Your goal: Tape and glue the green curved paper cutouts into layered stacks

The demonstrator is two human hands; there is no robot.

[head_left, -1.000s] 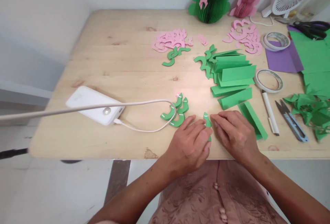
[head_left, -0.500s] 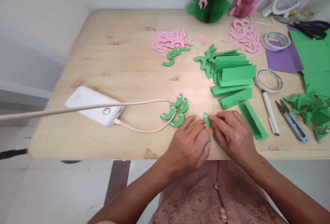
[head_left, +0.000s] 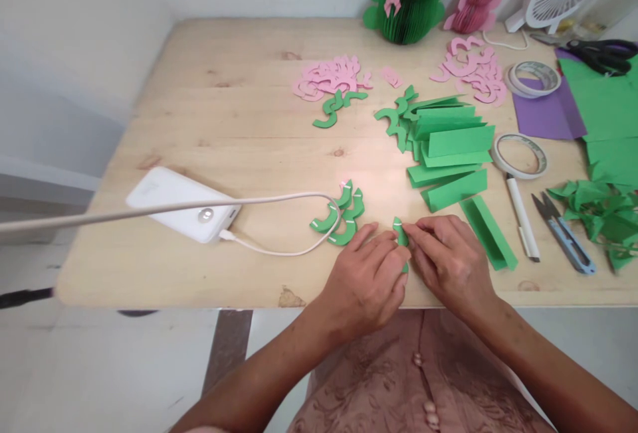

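In the head view, the small change lies in the right hand [head_left: 451,260]: a second ago its fingertips stood just off the green cut-out [head_left: 401,238], and now thumb and forefinger, pressed together, meet the right side of that piece beside the white strip [head_left: 397,223] near its tip. That seems to bring both hands to bear on one piece, one steadying, the other working at the strip.

The left hand [head_left: 371,277] stays where it was, fingers bent and close together over the piece, which lies near the table's [head_left: 249,107] front edge. The contact is small and partly covered, so I cannot tell whether the right fingers clamp anything, or whether the left ones grip the piece or only press it.

Farther toward the table's left edge, a cluster of green pieces [head_left: 343,234] carrying similar white strips lies unmoved, a cable [head_left: 279,200] looping across it. Right of the hands, folded green papers [head_left: 461,142] and a tape roll [head_left: 526,173] also keep their places.
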